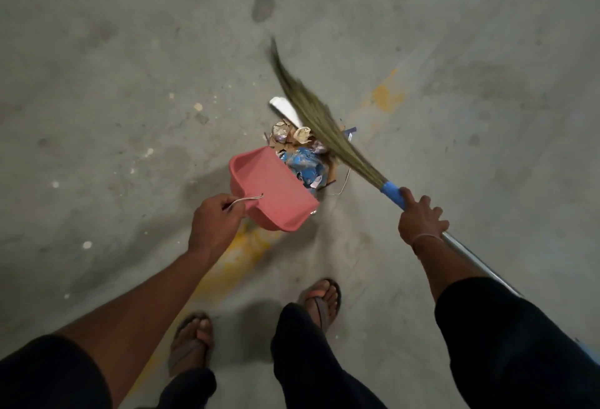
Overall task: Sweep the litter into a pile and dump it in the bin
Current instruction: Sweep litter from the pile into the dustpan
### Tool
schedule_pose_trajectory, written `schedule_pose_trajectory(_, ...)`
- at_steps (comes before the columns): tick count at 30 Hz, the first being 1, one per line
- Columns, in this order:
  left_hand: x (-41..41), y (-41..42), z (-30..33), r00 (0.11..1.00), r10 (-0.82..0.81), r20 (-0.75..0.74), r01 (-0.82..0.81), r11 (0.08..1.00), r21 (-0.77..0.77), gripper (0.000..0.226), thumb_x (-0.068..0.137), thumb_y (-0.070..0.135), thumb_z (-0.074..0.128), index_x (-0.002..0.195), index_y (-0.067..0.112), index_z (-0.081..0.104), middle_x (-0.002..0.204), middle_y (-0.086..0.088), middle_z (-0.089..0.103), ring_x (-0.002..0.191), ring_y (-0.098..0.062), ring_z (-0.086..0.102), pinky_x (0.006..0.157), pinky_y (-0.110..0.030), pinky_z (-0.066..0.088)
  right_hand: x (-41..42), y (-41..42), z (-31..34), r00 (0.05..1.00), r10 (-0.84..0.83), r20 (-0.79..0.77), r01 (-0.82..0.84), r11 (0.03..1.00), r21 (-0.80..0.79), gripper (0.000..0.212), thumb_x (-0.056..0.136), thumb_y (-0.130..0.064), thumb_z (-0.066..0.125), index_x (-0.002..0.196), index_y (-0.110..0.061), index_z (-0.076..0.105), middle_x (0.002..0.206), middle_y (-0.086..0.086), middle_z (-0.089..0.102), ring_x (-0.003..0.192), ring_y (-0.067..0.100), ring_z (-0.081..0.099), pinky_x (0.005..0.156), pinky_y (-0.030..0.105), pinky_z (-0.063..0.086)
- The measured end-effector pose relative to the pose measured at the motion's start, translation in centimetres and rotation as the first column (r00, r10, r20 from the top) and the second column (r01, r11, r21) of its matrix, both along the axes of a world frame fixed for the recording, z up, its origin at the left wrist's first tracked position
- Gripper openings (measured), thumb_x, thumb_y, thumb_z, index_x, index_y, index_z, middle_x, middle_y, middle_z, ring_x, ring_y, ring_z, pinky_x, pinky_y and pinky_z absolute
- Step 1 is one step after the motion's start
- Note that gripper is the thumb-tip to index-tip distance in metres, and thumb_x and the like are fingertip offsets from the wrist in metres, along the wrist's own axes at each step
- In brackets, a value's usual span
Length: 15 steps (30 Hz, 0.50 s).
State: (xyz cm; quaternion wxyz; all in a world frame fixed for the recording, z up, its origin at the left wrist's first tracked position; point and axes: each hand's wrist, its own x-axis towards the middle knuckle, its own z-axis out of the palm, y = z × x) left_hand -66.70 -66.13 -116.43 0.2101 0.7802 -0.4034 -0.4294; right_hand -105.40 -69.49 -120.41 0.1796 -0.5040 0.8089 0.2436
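A pink dustpan [269, 189] sits tilted on the grey concrete floor, its mouth against a pile of litter [300, 152]: crumpled paper, cardboard scraps and a blue wrapper that lies partly inside the pan. My left hand [216, 220] grips the dustpan's handle, where a thin wire loop shows. My right hand [418, 217] grips the blue-wrapped neck of a grass broom [311, 110]. The blurred bristles lie across the far right side of the pile. A white strip [285, 110] pokes out from under the bristles. No bin is in view.
Stained concrete floor [130, 67] spreads all around, with small white specks at the left and yellow paint marks [384, 97] beyond the pile and under the pan. My feet in sandals [324, 301] stand just behind the dustpan.
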Motion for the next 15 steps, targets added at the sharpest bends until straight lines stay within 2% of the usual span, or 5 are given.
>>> schedule_pose_trajectory(4, 0.9, 1.8, 1.6, 1.0, 0.011, -0.025, -0.01, 1.0, 0.028, 0.044, 0.069, 0.052, 0.051, 0.078, 0.016, 0.075, 0.069, -0.002, 0.07, 0.069, -0.027, 0.066, 0.067, -0.042, 0.054, -0.1, 5.7, 2.0, 0.999, 0.049, -0.005, -0.049, 0.998, 0.027, 0.074, 0.098, -0.002, 0.043, 0.152, -0.048, 0.023, 0.126, 0.01, 0.044, 0.109, 0.034, 0.048, 0.089, 0.052, 0.043)
schedule_pose_trajectory(8, 1.4, 3.6, 3.3, 0.999, 0.006, -0.05, -0.002, 0.998, 0.066, 0.039, 0.069, 0.047, 0.049, 0.078, 0.018, 0.075, 0.066, 0.003, 0.069, 0.067, -0.025, 0.066, 0.069, -0.044, 0.056, 1.2, 11.2, 3.8, 0.999, 0.041, 0.016, -0.041, 0.999, -0.013, 0.079, 0.096, -0.001, 0.046, 0.153, -0.048, 0.019, 0.124, 0.011, 0.044, 0.103, 0.032, 0.049, 0.082, 0.051, 0.045)
schedule_pose_trajectory(11, 1.6, 5.1, 4.1, 0.998, -0.023, -0.057, 0.027, 0.997, 0.066, 0.028, 0.075, 0.034, 0.05, 0.076, 0.017, 0.073, 0.061, 0.002, 0.064, 0.061, -0.024, 0.061, 0.065, -0.042, 0.053, 3.0, 14.9, 4.5, 0.996, -0.044, 0.073, 0.045, 0.999, -0.025, 0.081, 0.095, 0.001, 0.048, 0.154, -0.047, 0.02, 0.124, 0.011, 0.044, 0.103, 0.032, 0.049, 0.083, 0.053, 0.045)
schedule_pose_trajectory(15, 2.2, 7.4, 4.0, 0.995, -0.072, -0.062, 0.076, 0.995, 0.064, 0.027, 0.077, 0.036, 0.05, 0.078, 0.019, 0.071, 0.068, 0.0, 0.067, 0.067, -0.026, 0.065, 0.068, -0.042, 0.053, 5.3, 18.8, 4.7, 0.967, -0.19, 0.171, 0.206, 0.975, -0.081, 0.083, 0.09, 0.005, 0.048, 0.152, -0.045, 0.025, 0.122, 0.011, 0.044, 0.102, 0.033, 0.049, 0.084, 0.051, 0.043)
